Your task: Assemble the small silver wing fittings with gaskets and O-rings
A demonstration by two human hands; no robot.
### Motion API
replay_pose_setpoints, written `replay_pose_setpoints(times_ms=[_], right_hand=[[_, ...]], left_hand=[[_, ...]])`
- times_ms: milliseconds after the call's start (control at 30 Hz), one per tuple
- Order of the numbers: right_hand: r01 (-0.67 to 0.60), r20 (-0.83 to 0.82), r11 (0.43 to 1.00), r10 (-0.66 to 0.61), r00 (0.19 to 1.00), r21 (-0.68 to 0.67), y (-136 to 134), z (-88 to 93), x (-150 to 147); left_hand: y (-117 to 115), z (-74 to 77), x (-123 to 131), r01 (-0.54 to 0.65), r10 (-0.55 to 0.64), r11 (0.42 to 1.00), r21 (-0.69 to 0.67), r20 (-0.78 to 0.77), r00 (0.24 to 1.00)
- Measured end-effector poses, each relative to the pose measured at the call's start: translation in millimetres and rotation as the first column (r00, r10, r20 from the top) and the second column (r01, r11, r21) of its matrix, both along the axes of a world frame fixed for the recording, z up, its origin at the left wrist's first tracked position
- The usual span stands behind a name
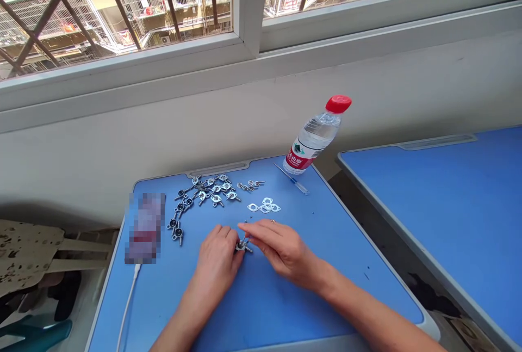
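Observation:
My left hand (218,259) and my right hand (281,248) meet near the middle of a blue desk (261,308). Between their fingertips is a small metal fitting (243,245) with a thin pin standing from it, and the fingers partly cover it. Farther up the desk lies a loose heap of similar metal fittings (207,191), some with dark round centres. Several flat, pale metal ring pieces (264,207) lie to the right of the heap, beyond my right hand.
A water bottle (316,137) with a red cap lies tilted against the wall at the desk's far edge, beside a thin clear stick (291,178). A blurred object (144,227) with a white cable lies at left. Another blue desk (428,216) stands at right.

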State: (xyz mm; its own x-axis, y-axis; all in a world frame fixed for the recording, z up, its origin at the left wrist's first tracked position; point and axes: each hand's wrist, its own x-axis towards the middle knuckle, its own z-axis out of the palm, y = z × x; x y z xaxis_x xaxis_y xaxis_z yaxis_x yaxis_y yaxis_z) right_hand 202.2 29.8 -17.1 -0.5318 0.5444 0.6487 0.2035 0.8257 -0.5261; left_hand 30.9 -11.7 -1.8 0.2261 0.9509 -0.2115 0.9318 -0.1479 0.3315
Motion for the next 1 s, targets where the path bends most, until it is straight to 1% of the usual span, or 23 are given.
replay_pose_setpoints(times_ms=[133,167,233,333,433,500,533,700,767,900,1000], right_hand=[[0.089,0.013,0.994,-0.090,0.996,0.057,-0.9,-0.9,-3.0],[0.084,0.022,0.995,-0.086,0.996,0.052,-1.0,-0.8,-3.4],[0.033,0.029,0.999,-0.034,0.999,0.029,-1.4,-0.1,-3.9],[-0.026,-0.018,1.000,0.026,1.000,0.011,-2.4,0.3,-4.1],[0.034,-0.058,0.999,-0.033,0.998,0.022,-3.2,-1.4,-4.5],[0.084,-0.056,0.996,-0.082,0.995,0.042,-2.9,-2.5,-4.2],[0.090,-0.050,0.995,-0.088,0.995,0.048,-2.5,-2.6,-3.8],[-0.009,-0.016,1.000,0.009,1.000,0.000,-0.7,-0.1,-1.4],[0.004,-0.027,1.000,-0.003,1.000,0.014,-0.5,-0.6,-1.0],[0.095,-0.017,0.992,-0.093,0.995,0.089,0.0,-2.4,-0.3],[0.056,0.044,0.997,-0.058,0.997,0.045,0.6,-0.4,0.6]], left_hand=[[-0.7,0.5,-0.1,-0.005,0.005,1.000,0.002,-0.014,1.000],[-0.6,0.7,-0.1,-0.005,0.005,1.000,-0.001,-0.017,1.000],[-0.4,0.6,-0.3,-0.004,0.004,1.000,-0.008,-0.011,1.000],[-0.3,-0.2,-0.7,-0.005,0.005,1.000,-0.008,0.015,1.000],[-0.9,-0.5,-0.6,-0.005,0.005,1.000,-0.001,0.016,1.000],[-1.3,0.0,0.0,-0.002,0.002,1.000,0.001,-0.003,1.000],[-1.3,0.4,0.4,-0.001,0.001,1.000,0.001,-0.014,1.000],[-0.1,1.5,1.0,0.003,-0.003,1.000,0.005,-0.034,0.999],[0.0,1.2,0.8,0.005,-0.005,1.000,0.007,-0.032,0.999],[-1.1,0.7,0.5,0.005,-0.004,1.000,0.018,-0.042,0.999],[-1.3,1.2,0.5,0.007,-0.007,1.000,0.013,-0.043,0.999]])
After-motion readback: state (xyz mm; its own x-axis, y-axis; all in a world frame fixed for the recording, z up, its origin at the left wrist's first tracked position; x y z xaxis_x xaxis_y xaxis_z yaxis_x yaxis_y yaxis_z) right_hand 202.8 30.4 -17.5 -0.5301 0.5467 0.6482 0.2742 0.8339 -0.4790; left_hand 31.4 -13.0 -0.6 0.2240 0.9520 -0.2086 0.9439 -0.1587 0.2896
